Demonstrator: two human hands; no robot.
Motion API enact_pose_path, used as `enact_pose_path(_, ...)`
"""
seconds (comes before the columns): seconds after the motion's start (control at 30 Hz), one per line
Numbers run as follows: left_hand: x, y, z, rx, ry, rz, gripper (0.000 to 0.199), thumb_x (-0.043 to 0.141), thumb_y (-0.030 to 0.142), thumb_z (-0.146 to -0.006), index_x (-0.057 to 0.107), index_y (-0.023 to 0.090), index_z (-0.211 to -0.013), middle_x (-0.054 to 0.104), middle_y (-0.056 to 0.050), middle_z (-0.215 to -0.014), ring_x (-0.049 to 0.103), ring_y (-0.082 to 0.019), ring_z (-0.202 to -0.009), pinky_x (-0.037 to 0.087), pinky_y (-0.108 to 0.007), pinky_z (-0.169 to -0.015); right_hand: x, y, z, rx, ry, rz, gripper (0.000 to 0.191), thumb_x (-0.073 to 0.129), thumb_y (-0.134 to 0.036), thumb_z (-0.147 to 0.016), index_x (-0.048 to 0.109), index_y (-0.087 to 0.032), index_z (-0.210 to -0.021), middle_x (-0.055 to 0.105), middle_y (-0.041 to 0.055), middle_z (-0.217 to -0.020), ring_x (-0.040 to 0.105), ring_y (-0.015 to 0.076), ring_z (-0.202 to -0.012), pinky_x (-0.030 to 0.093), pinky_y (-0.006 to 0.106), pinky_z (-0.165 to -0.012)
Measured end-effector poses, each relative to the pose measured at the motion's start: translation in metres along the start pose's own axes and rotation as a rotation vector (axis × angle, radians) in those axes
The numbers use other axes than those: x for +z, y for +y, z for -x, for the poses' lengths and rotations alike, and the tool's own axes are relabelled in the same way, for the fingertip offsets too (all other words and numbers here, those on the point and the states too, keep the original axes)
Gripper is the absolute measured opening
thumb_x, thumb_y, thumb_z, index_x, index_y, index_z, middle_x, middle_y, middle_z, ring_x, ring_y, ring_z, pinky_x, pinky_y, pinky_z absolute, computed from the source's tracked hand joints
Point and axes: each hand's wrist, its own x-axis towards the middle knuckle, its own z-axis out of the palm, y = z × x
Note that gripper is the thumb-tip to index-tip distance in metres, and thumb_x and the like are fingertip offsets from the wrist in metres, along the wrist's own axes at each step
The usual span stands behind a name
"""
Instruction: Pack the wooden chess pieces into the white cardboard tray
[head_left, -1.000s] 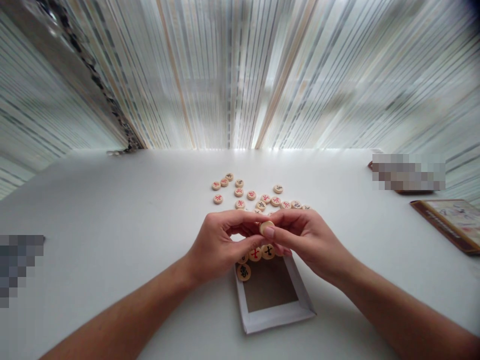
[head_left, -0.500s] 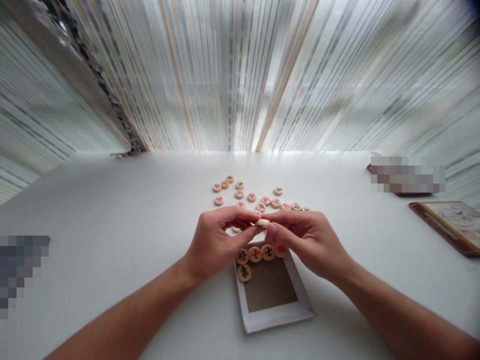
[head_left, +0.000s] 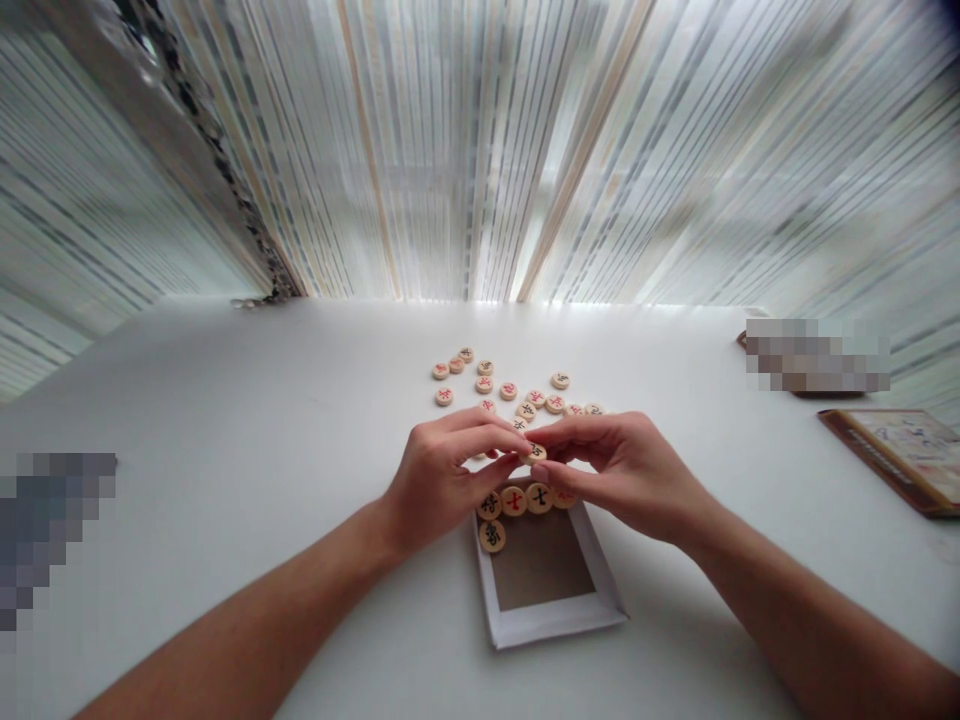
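Between my two hands, above the far end of a shallow white box (head_left: 551,628), is a round wooden Chinese chess piece (head_left: 535,455) with a black character facing up. My right hand (head_left: 626,470) pinches its right side between thumb and index finger. The fingertips of my left hand (head_left: 450,462) close on its left edge. Inside the box, several pieces form a row along the far wall, among them a red-marked piece (head_left: 514,501) and a black-marked piece (head_left: 539,498). One more black-marked piece (head_left: 492,536) lies below the row's left end. My right fingers partly cover the row's right end.
Beyond my hands, several loose pieces (head_left: 508,391) with red or black characters lie scattered on the white table (head_left: 262,400). A brown-edged printed box (head_left: 892,460) lies at the right, near a blurred-out item (head_left: 817,355). A striped string curtain (head_left: 435,150) hangs behind the table.
The held piece has turned from edge-on to show its black character. My left fingertips have shifted slightly to its left edge. The view has moved a little.
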Motion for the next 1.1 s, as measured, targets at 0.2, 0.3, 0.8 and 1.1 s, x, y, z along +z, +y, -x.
enact_pose_path(0.2, 0.001, -0.004, 0.001, 0.090, -0.023, -0.018, 0.010, 0.077, 0.009, -0.093, 0.081, 0.018, -0.093, 0.082, -0.007, -0.093, 0.078, -0.016, -0.084, 0.063, -0.027, -0.079, -0.004, -0.003, 0.001, -0.037, -0.046, 0.153, 0.027, 0.092, -0.034, -0.080, 0.085, -0.016, -0.099, 0.078, 0.0066, -0.085, 0.062, 0.0176, -0.071, 0.054, 0.030, -0.064)
enact_pose_path(0.3, 0.004, -0.005, 0.002, 0.060, -0.020, 0.017, 0.016, 0.074, 0.002, -0.090, 0.080, 0.016, -0.093, 0.082, -0.007, -0.093, 0.077, -0.016, -0.084, 0.063, -0.026, -0.077, -0.005, -0.004, 0.003, -0.098, -0.046, 0.275, 0.018, 0.086, -0.030, -0.085, 0.080, -0.018, -0.096, 0.073, 0.0033, -0.081, 0.058, 0.0167, -0.071, 0.050, 0.030, -0.065)
enact_pose_path(0.8, 0.005, -0.028, 0.002, -0.326, 0.162, 0.016, 0.016, 0.067, 0.011, -0.090, 0.081, 0.016, -0.098, 0.084, -0.005, -0.095, 0.079, -0.017, -0.082, 0.063, -0.023, -0.068, 0.033, 0.001, 0.027, -0.501, -0.285, 0.756, 0.011, 0.071, -0.024, -0.097, 0.069, -0.013, -0.095, 0.067, 0.0094, -0.086, 0.054, 0.0246, -0.081, 0.047, 0.036, -0.071)
enact_pose_path(1.1, 0.006, -0.028, 0.002, -0.294, 0.151, -0.007, 0.017, 0.067, 0.011, -0.090, 0.081, 0.016, -0.097, 0.084, -0.006, -0.094, 0.079, -0.016, -0.080, 0.063, -0.023, -0.066, 0.034, 0.006, 0.027, -0.602, -0.254, 0.764, 0.011, 0.071, -0.020, -0.100, 0.069, -0.015, -0.091, 0.070, 0.0082, -0.083, 0.052, 0.0224, -0.077, 0.044, 0.034, -0.070)
